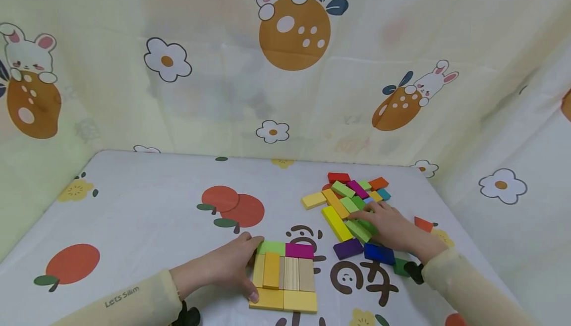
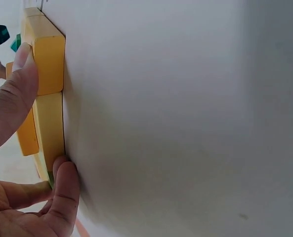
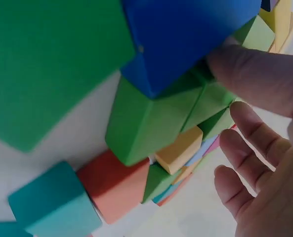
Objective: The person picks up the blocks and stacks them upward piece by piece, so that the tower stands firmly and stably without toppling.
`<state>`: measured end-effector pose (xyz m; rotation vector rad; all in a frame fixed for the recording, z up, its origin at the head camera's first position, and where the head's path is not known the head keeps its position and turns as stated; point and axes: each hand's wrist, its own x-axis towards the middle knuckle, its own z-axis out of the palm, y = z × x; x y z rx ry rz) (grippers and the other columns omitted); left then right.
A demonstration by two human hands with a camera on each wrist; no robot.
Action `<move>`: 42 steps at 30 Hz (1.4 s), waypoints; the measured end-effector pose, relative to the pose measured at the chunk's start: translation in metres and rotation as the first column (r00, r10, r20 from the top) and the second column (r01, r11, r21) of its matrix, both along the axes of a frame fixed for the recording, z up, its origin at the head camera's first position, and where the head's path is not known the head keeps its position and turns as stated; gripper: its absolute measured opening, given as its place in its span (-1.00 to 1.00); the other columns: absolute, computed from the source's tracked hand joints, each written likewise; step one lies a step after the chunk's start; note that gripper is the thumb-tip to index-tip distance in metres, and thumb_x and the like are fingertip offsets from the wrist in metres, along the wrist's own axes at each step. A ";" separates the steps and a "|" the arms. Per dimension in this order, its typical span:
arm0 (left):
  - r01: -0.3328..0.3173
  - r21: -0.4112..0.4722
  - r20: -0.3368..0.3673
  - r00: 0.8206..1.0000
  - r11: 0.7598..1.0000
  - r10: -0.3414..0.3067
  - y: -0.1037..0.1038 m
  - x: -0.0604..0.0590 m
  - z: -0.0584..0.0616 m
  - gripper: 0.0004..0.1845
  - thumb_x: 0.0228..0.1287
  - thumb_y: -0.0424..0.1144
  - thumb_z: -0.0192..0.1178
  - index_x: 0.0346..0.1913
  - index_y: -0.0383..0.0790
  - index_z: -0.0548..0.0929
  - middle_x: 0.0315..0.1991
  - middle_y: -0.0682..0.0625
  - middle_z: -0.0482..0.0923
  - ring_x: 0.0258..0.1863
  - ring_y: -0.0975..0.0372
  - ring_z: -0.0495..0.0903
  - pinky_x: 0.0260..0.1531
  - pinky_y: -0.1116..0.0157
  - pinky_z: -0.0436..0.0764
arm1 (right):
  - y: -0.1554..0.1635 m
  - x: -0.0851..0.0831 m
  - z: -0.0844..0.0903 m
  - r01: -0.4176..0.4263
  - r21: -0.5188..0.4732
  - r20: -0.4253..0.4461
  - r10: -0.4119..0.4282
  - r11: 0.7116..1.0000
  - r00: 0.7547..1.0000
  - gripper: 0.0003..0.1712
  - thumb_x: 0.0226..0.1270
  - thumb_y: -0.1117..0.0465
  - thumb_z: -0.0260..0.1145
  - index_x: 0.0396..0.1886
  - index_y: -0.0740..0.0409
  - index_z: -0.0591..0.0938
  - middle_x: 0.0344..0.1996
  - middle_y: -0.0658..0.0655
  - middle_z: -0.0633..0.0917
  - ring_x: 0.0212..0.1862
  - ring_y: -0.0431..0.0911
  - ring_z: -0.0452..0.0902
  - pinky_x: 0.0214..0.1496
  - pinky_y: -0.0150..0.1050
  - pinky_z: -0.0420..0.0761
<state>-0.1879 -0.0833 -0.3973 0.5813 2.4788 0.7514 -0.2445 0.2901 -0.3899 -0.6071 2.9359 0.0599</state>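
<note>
My left hand (image 1: 229,262) rests against the left side of a small rectangle of laid-out wooden blocks, thumb at the near corner, fingers at the far one. A light green block (image 1: 272,248) and a magenta block (image 1: 299,251) form its far row; yellow blocks (image 1: 300,301) form the near row. Plain wood blocks (image 1: 292,274) and a raised orange-yellow block (image 1: 271,270) fill the middle. My right hand (image 1: 387,226) reaches over a loose pile, its thumb touching by a green block (image 3: 131,123) beside the blue block (image 3: 186,39). Its other fingers are spread, holding nothing visible.
Around the pile lie a purple block (image 1: 348,249), a long yellow block (image 1: 336,223), a red block (image 1: 338,178) and an orange block (image 1: 378,183). A printed cloth (image 1: 147,197) covers the table, and a patterned curtain (image 1: 214,103) hangs behind it.
</note>
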 end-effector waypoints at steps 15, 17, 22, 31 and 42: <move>0.003 0.000 0.011 1.000 1.000 -0.003 0.000 -0.002 -0.002 0.17 -0.24 -0.08 0.73 0.48 -0.34 0.33 0.02 -0.07 0.45 -0.07 0.21 0.46 0.19 0.11 0.65 | 0.003 0.000 -0.003 0.071 -0.096 0.061 -0.065 0.993 0.996 -0.27 -0.01 -0.03 0.67 0.22 -0.10 0.65 0.13 0.26 0.57 0.19 0.20 0.43 0.21 0.30 0.57; 0.008 0.002 0.007 1.000 1.000 -0.008 0.000 -0.002 -0.002 0.16 -0.24 -0.08 0.73 0.48 -0.35 0.33 0.03 -0.07 0.46 -0.07 0.21 0.46 0.19 0.11 0.65 | 0.005 0.000 -0.002 0.070 -0.115 0.080 -0.061 0.991 0.995 -0.27 -0.01 -0.02 0.67 0.22 -0.07 0.65 0.14 0.26 0.57 0.19 0.20 0.43 0.20 0.30 0.57; 0.011 0.004 0.005 1.000 1.000 -0.011 0.001 -0.001 -0.001 0.16 -0.24 -0.08 0.73 0.47 -0.35 0.34 0.03 -0.08 0.46 -0.07 0.20 0.46 0.19 0.09 0.65 | 0.005 0.003 0.007 0.044 -0.143 0.083 -0.032 0.989 0.996 -0.27 -0.02 -0.02 0.68 0.18 0.01 0.64 0.16 0.29 0.56 0.16 0.20 0.45 0.16 0.28 0.61; 0.007 -0.011 -0.008 1.000 1.000 -0.007 -0.001 -0.001 -0.001 0.17 -0.25 -0.05 0.73 0.47 -0.34 0.34 0.05 -0.08 0.46 -0.06 0.20 0.47 0.20 0.08 0.64 | -0.038 0.029 0.021 0.014 -0.220 0.052 -0.003 0.975 0.999 -0.28 -0.02 -0.13 0.66 0.14 0.01 0.64 0.14 0.14 0.59 0.19 0.08 0.49 0.21 0.17 0.63; 0.003 -0.012 -0.011 1.000 1.000 -0.003 0.000 0.000 0.000 0.16 -0.25 -0.06 0.73 0.47 -0.35 0.34 0.03 -0.08 0.46 -0.07 0.20 0.47 0.20 0.09 0.64 | -0.100 0.067 0.012 -0.180 -0.255 0.075 0.205 0.950 0.976 -0.22 0.03 -0.36 0.55 0.13 0.00 0.64 0.06 -0.05 0.58 0.10 -0.16 0.45 0.17 -0.05 0.64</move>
